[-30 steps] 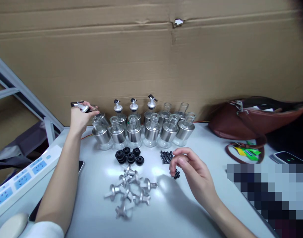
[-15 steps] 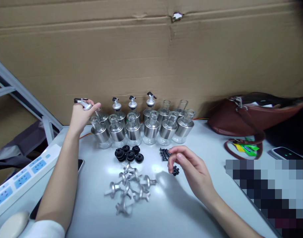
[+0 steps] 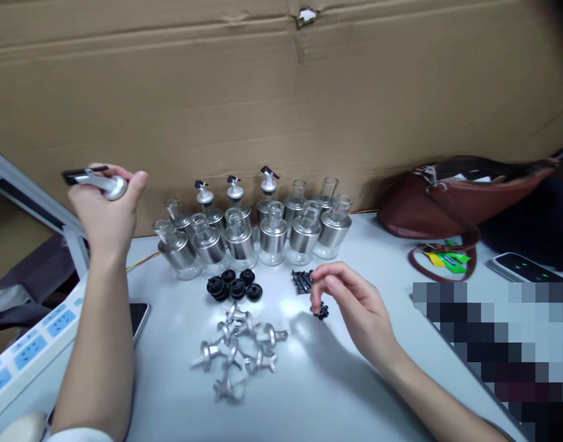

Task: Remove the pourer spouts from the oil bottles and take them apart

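Note:
My left hand (image 3: 107, 212) is raised left of the bottles, closed around a bottle pourer (image 3: 110, 183) with a silver head and black lever. The pourer's lower part is hidden in the fist. Nearest to it stands an open glass bottle (image 3: 175, 245) with a steel band. Loosely curled, my right hand (image 3: 355, 304) hovers with nothing visible in its fingers. Beside and below its fingertips lie small black levers (image 3: 302, 281) and a cluster of small black caps (image 3: 320, 310). Black rubber stoppers (image 3: 236, 288) and loose silver spouts (image 3: 235, 353) lie in the middle of the table.
Two rows of bottles stand along the cardboard wall (image 3: 244, 98); three in the back row carry pourers (image 3: 235, 189). A brown handbag (image 3: 423, 205) lies at the right. On the left are a power strip (image 3: 32, 350) and a phone (image 3: 140, 319).
My left hand, with the pourer, has moved left and up, away from the back-row bottle at the left end. My right hand has barely moved. The view has shifted slightly.

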`<move>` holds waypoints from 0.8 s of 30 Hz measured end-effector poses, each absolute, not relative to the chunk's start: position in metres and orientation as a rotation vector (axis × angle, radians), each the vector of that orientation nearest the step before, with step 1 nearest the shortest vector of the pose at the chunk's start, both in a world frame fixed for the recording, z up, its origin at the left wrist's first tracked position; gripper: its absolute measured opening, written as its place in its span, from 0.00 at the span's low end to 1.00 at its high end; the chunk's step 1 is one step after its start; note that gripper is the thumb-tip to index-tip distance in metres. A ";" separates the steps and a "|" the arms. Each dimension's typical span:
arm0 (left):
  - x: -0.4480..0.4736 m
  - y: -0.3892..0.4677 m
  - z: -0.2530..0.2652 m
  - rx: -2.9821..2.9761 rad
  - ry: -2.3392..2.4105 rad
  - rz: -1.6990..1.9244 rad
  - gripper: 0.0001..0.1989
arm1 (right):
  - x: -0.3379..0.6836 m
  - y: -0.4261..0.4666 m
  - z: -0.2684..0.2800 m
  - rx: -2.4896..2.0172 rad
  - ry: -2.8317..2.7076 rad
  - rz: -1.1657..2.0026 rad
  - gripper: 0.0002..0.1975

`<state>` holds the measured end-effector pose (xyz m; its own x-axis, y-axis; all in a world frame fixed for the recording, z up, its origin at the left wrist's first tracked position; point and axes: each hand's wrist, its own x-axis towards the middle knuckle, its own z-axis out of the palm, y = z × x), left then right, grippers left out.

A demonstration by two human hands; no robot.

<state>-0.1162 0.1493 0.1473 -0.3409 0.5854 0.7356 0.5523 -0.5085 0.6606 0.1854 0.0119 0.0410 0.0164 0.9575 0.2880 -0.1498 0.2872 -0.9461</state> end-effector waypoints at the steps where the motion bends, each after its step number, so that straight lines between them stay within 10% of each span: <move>1: -0.103 0.138 0.153 1.813 1.433 2.154 0.09 | 0.185 0.012 0.041 -0.893 -1.231 1.035 0.10; 4: -0.044 0.089 0.153 1.814 0.810 2.015 0.05 | 0.184 0.011 0.039 -0.904 -1.264 0.924 0.12; 9: 0.052 0.012 0.100 1.349 0.520 0.727 0.15 | 0.186 0.003 0.037 -0.844 -1.332 0.753 0.21; 24: 0.061 0.002 0.087 1.122 0.645 0.637 0.19 | 0.199 0.005 0.044 -0.770 -1.643 0.657 0.21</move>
<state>0.0609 0.0017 0.0868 0.6557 0.7412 -0.1438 -0.1349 0.3024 0.9436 0.1985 0.0051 0.0442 -0.1361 0.7779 0.6134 0.1399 0.6281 -0.7655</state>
